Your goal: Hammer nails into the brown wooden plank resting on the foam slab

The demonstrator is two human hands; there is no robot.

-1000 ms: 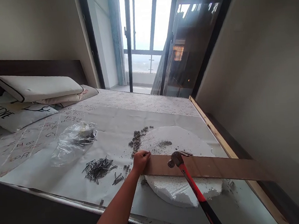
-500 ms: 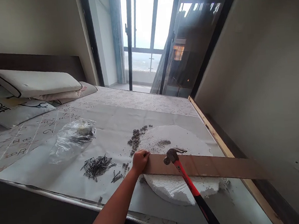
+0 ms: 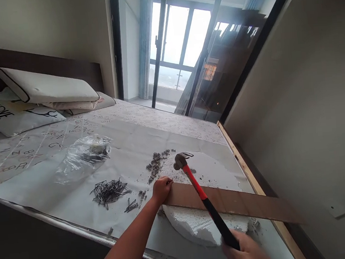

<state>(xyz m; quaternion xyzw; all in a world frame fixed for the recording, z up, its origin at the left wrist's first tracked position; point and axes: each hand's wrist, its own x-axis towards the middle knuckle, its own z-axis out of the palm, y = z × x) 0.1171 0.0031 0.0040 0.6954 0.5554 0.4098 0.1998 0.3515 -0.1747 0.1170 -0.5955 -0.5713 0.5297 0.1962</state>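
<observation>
My left hand [image 3: 161,189] is closed in a pinch at the left end of a long brown wooden board [image 3: 242,204], apparently on a nail too small to make out. The board lies across a white foam slab [image 3: 199,224] on the covered bed. My right hand [image 3: 246,252] grips the black and red handle of a claw hammer [image 3: 200,193]. The hammer's steel head [image 3: 179,160] is raised above the foam, up and to the right of my left hand.
A loose pile of nails [image 3: 109,190] lies left of my left hand, with a clear plastic bag [image 3: 82,155] behind it. Small grey debris [image 3: 156,165] is scattered by the foam. Pillows [image 3: 48,90] sit at the headboard. A wall stands close on the right.
The hammer head has lifted up and to the left, off the board. My right hand has come into view at the bottom. My left hand stays at the board's end.
</observation>
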